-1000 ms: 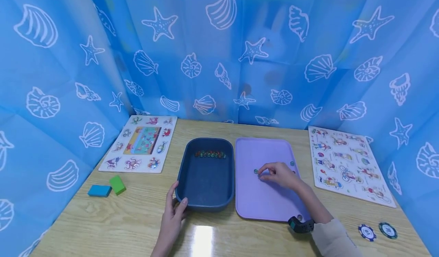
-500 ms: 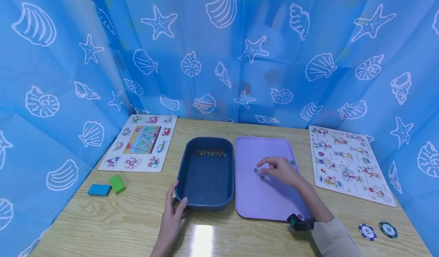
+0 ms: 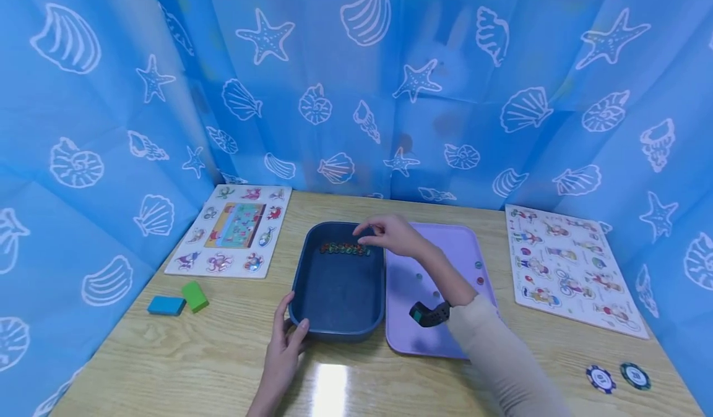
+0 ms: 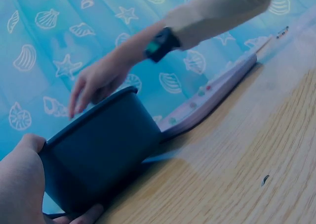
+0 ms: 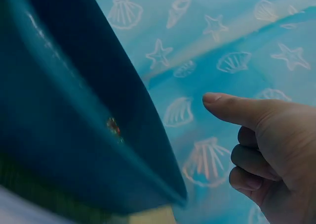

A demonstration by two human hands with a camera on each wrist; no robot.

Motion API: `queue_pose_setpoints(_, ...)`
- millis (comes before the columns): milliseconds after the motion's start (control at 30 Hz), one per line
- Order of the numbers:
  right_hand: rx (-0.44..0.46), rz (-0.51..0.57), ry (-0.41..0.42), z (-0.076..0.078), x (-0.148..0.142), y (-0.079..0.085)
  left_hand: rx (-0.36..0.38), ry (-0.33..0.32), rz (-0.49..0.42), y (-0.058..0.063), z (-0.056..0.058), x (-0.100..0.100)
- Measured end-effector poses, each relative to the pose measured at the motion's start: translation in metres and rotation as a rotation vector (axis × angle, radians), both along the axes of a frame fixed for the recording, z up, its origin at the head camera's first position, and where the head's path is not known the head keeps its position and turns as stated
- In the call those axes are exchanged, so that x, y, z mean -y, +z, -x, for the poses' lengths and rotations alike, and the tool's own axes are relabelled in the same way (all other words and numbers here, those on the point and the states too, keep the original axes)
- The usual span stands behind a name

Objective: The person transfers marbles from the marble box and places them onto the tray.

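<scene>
Left hand (image 3: 283, 349) gripping the dark bin (image 3: 340, 332) by its corner, I hold my right hand (image 3: 390, 234) near the marbles (image 3: 345, 249), whether pinching anything I can't tell.

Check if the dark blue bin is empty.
Not empty, but far from full: the dark blue bin holds small red and green pieces by its far wall, floor mostly bare.

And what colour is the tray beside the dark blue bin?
The tray is light purple, clearest in the head view.
</scene>
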State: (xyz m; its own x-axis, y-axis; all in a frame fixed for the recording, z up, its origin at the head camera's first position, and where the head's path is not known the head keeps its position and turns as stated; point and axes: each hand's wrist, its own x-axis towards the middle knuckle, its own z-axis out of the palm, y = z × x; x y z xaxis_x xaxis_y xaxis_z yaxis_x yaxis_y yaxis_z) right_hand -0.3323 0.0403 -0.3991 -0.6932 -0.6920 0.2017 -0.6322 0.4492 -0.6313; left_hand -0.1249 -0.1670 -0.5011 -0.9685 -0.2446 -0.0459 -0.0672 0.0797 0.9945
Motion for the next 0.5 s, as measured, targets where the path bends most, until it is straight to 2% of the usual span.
queue_pose_setpoints(133, -0.002, -0.056, 0.060, 0.012, 0.028, 0.000, -0.021, 0.002, 0.013, 0.000, 0.000, -0.001)
queue_pose_setpoints(267, 0.026, -0.104, 0.118, 0.023, 0.047, -0.007, -0.039, -0.012, 0.017, 0.002, -0.001, 0.000)
queue_pose_setpoints(500, 0.041, -0.195, 0.145, 0.038, 0.068, -0.023, -0.053, -0.023, -0.014, 0.001, -0.001, 0.001)
